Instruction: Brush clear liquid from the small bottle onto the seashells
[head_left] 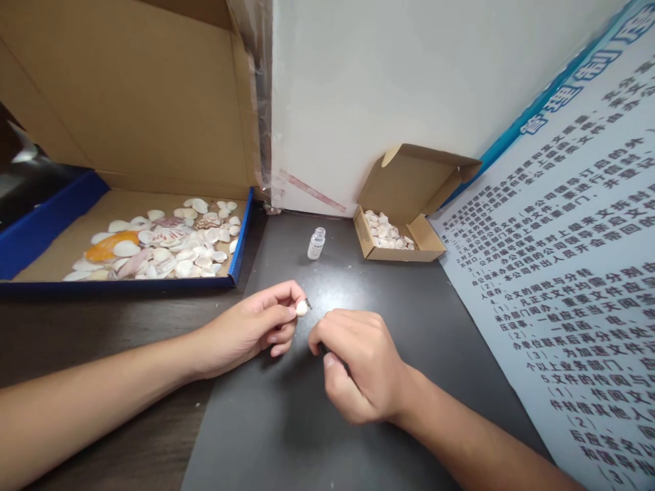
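Filling the far left of the scene, a large brown cardboard box with a blue rim (244, 232) lies open, its tall flap standing up behind it. Inside it is a loose heap of seashells (168, 247), mostly white and cream, with one bigger orange shell (106, 247) at the heap's left side and a few pink-striped ones in the middle. Far right of centre, against the white wall (368, 82), sits a small brown cardboard carton (404, 254) with its lid folded back; it holds a shallow layer of little white shells (387, 230). Between the two boxes, just left of the carton, a tiny clear glass vial (316, 243) stands upright on the counter, its lower part pale white.

Near the middle, the left hand (250, 329) pinches a small, rounded, off-white shell (301, 308) between thumb and forefinger, held just above the counter. The right hand (358, 361) is curled closed around a thin dark tool (323, 348), most of which is hidden in the fist; its fine tip touches or nearly touches the shell's right edge. The two hands are just beside each other.

Under the hands lies a dark grey mat (286, 423), laid over a dark wood-grain counter (102, 320) that shows at the left. On the right, a large white poster with rows of black printed characters and a blue band (573, 286) leans along the mat's edge.
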`<action>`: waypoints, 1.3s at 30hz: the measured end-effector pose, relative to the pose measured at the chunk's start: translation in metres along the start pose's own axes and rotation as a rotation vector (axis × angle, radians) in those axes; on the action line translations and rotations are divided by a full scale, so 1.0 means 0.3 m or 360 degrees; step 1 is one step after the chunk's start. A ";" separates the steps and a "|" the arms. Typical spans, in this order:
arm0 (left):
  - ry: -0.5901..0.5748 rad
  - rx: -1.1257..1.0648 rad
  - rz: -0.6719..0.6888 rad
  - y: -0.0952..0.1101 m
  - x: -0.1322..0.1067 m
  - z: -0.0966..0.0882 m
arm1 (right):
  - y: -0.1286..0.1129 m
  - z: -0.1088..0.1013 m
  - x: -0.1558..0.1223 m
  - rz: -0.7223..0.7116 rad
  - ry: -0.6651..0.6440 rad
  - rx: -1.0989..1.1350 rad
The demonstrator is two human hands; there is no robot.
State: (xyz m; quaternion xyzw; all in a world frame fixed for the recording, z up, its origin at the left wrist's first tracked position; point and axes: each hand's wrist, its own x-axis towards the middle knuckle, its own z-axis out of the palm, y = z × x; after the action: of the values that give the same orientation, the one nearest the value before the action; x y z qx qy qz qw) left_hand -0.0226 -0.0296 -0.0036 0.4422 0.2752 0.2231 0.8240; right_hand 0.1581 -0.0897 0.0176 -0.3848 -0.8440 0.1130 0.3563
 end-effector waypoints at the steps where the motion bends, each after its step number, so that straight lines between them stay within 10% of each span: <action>1: 0.0000 -0.0001 -0.0003 0.000 0.001 0.000 | 0.001 0.000 0.000 0.0047 0.0013 -0.0012; 29: 0.0010 -0.0225 -0.0047 0.011 0.004 -0.006 | 0.001 -0.006 -0.001 -0.0163 -0.0044 0.0078; 39: -0.0007 -0.0179 -0.0041 0.011 -0.002 -0.002 | 0.008 0.003 0.000 0.0389 0.0083 -0.0265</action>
State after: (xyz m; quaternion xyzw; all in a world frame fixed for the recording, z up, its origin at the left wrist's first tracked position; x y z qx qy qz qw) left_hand -0.0239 -0.0280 -0.0007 0.3921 0.2661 0.2264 0.8510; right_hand 0.1589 -0.0880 0.0156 -0.5156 -0.7878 0.0749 0.3286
